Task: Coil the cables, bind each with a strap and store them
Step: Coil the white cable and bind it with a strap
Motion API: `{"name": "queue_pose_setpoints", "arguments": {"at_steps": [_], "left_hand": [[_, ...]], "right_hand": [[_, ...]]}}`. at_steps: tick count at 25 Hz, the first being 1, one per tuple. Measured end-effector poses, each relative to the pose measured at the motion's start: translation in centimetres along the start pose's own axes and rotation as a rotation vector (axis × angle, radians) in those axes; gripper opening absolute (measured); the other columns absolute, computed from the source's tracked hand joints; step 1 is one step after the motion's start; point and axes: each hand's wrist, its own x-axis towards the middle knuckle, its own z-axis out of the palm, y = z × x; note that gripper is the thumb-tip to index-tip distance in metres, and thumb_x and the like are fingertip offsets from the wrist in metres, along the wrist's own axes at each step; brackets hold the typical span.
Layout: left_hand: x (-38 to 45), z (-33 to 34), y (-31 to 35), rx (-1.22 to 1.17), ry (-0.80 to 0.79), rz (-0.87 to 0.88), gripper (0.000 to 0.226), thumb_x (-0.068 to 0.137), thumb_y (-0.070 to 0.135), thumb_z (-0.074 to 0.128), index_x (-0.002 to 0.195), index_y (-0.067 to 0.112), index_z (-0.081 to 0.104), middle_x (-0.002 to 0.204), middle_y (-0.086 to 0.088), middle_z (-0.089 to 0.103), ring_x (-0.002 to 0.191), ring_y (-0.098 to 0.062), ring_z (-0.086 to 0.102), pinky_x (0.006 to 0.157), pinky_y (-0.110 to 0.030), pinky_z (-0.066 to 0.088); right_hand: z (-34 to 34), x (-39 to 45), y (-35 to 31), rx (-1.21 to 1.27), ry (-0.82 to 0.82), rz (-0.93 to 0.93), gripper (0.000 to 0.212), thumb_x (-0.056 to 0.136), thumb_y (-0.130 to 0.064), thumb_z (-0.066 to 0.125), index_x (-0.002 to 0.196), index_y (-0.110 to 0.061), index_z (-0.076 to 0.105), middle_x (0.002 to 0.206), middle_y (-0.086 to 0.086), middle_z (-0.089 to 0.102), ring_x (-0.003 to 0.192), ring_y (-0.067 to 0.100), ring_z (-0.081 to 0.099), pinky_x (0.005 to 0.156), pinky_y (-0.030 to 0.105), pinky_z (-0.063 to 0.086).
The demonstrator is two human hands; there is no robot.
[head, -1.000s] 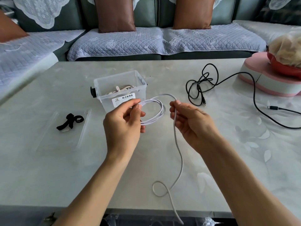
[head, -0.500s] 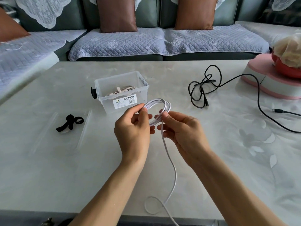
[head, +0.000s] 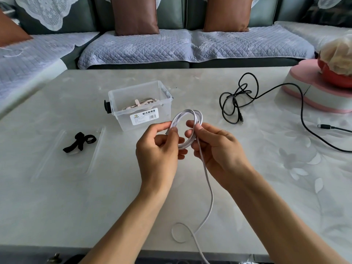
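The tabletop (head: 57,206) carries a clear box (head: 141,105) holding a bound beige cable, a loose black cable (head: 238,100) to its right and a black strap (head: 80,141) to its left. Above it, the left hand (head: 158,147) and right hand (head: 219,147) both pinch a white cable (head: 188,119) coil; its tail drops to the near edge.

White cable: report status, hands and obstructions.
Left hand pinches coil; right hand holds the white cable. Tail trails off table edge. Black strap untouched. Nothing in the way.
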Motion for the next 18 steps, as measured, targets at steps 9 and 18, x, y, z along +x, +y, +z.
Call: {"name": "queue_pose_setpoints", "arguments": {"at_steps": [9, 18], "left_hand": [[1.8, -2.2, 1.5, 0.059, -0.426, -0.263, 0.024, 0.097, 0.029, 0.053, 0.083, 0.013, 0.065, 0.057, -0.007, 0.062, 0.053, -0.022, 0.057, 0.055, -0.03, 0.044], [1.9, -2.0, 0.3, 0.403, -0.487, 0.012, 0.035, 0.103, 0.036, 0.041, 0.08, 0.013, 0.053, 0.055, 0.0, 0.052, 0.045, -0.016, 0.044, 0.05, -0.032, 0.041]], "right_hand": [[-1.6, 0.1, -1.3, -0.317, -0.122, 0.034, 0.019, 0.095, -0.007, 0.055, 0.096, -0.001, 0.073, 0.067, 0.003, 0.059, 0.052, 0.012, 0.039, 0.052, 0.021, 0.032], [-1.3, -0.4, -0.9, -0.528, -0.099, -0.01, 0.019, 0.096, -0.013, 0.057, 0.093, -0.004, 0.074, 0.067, -0.002, 0.065, 0.054, 0.012, 0.041, 0.054, 0.022, 0.034]]}}
